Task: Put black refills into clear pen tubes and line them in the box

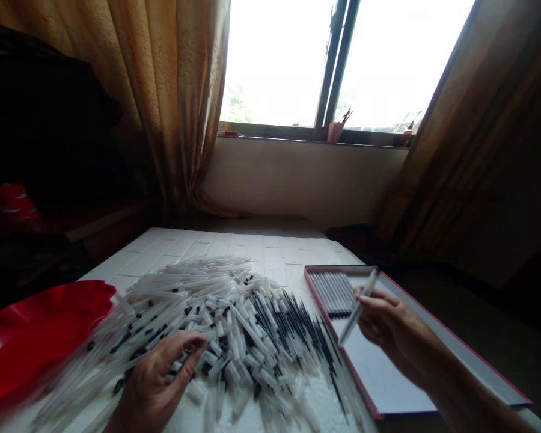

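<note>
A big heap of clear pen barrels, caps and black refills [216, 325] covers the white table [270, 246]. My left hand [162, 379] rests on the near side of the heap, fingers curled and pinching among the small parts. My right hand [388, 331] holds a clear pen [359, 307] tilted upright over a shallow pink-edged tray [433, 337]. A row of finished pens [331, 293] lies at the tray's far end.
A red plastic dish [36, 337] sits at the table's left edge. Curtains hang on both sides of a bright window [342, 60], with a pink cup [335, 131] on its sill. Dark furniture stands to the left.
</note>
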